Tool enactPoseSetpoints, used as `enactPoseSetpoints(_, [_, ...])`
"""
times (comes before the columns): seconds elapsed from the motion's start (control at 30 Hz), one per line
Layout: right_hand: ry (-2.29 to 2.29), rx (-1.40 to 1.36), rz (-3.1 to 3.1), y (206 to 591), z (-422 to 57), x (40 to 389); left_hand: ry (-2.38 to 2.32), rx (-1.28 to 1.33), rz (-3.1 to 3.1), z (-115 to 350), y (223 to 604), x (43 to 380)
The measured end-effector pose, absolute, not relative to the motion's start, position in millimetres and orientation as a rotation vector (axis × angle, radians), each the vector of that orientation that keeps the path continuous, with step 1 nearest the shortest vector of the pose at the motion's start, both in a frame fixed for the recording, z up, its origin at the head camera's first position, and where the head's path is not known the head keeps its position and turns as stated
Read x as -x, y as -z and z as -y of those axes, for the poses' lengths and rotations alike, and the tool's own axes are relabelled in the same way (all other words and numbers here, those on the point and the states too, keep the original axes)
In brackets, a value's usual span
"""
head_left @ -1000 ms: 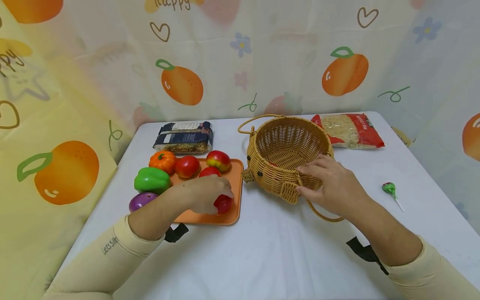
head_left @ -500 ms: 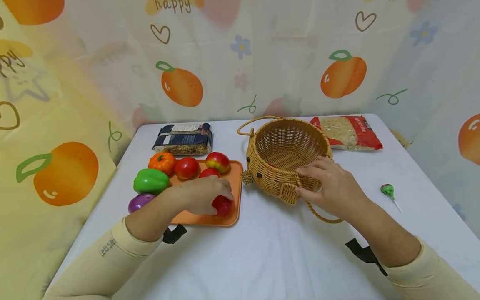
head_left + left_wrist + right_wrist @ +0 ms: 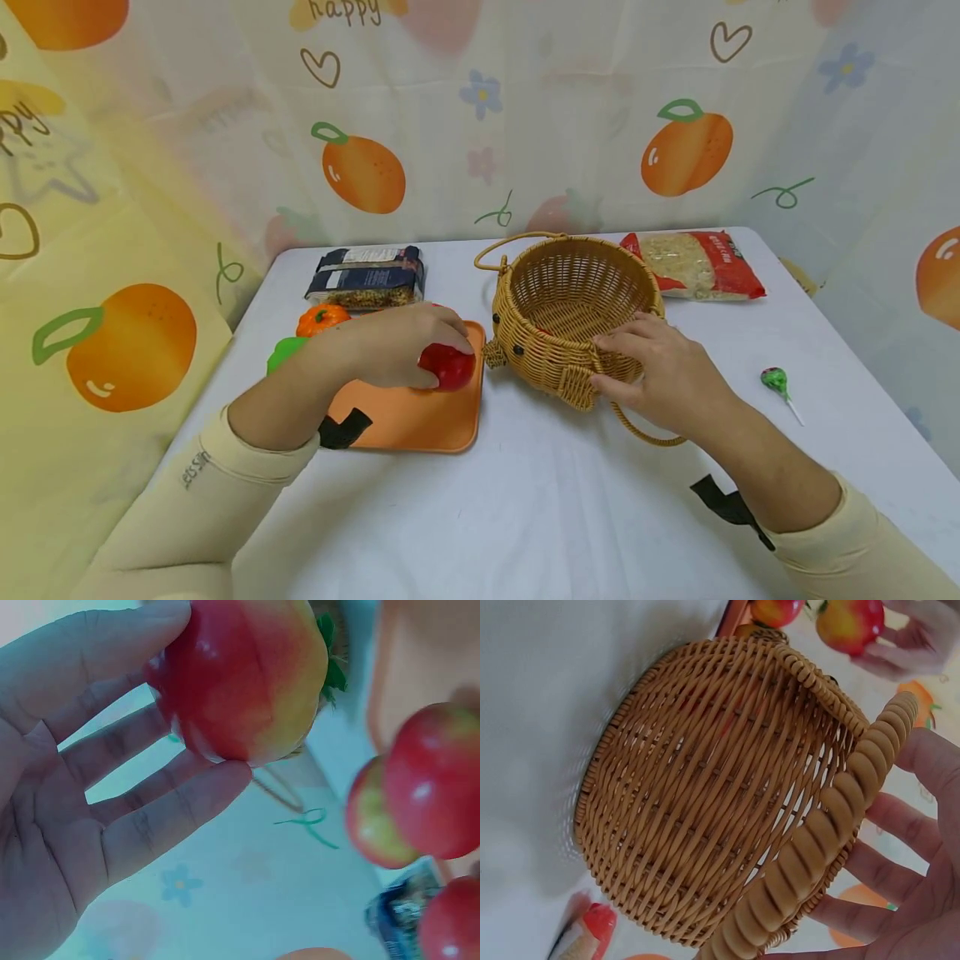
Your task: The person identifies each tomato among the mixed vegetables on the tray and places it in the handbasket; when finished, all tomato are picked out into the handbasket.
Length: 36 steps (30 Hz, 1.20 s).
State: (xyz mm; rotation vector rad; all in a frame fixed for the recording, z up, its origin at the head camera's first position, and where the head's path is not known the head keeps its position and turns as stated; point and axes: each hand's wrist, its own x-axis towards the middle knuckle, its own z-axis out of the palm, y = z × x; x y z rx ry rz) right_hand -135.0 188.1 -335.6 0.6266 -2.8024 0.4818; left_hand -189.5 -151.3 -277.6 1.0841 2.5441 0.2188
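Lifted since half a second ago, the left hand (image 3: 393, 346) has carried a red fruit (image 3: 447, 367) up from the tray's lower right part, and the forearm now covers the purple vegetable seen at left before; the right hand (image 3: 667, 371) and the basket have stayed put. Nearest, two cream sleeves (image 3: 176, 508) enter from the lower left and lower right corners, a dark strap (image 3: 345, 428) by each wrist, over a white tablecloth (image 3: 558, 517). Left of centre lies the orange tray (image 3: 420, 423), with the fruit held above it; the left thumb and fingers grasp the fruit, whose yellow end and green leaves show at the top of the left wrist view. More red fruits (image 3: 435, 780) fill that view's right side. At centre right stands the wicker basket (image 3: 540, 354), its rim pinched between the right thumb and fingers; a loop of handle hangs towards the lower right. Further right lies a green-wrapped lollipop (image 3: 777, 383). Beyond the left forearm, a green pepper (image 3: 283, 352) and an orange pumpkin (image 3: 321, 318) are partly visible. Farther back, a dark packet (image 3: 367, 277) lies left and a red-ended bag (image 3: 701, 265) right, behind the basket. Last comes a fruit-printed curtain (image 3: 525, 108) across the upper frame.
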Motion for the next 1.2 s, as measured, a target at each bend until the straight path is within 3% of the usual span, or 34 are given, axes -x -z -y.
enactPoseSetpoints(0.53, [-0.487, -0.618, 2.799, 337, -189, 135, -0.329, -1.313, -2.631, 114, 232, 226])
enactPoseSetpoints(1.2, [-0.492, -0.611, 2.822, 336, -189, 136, -0.271, -1.328, -2.609, 49, 265, 256])
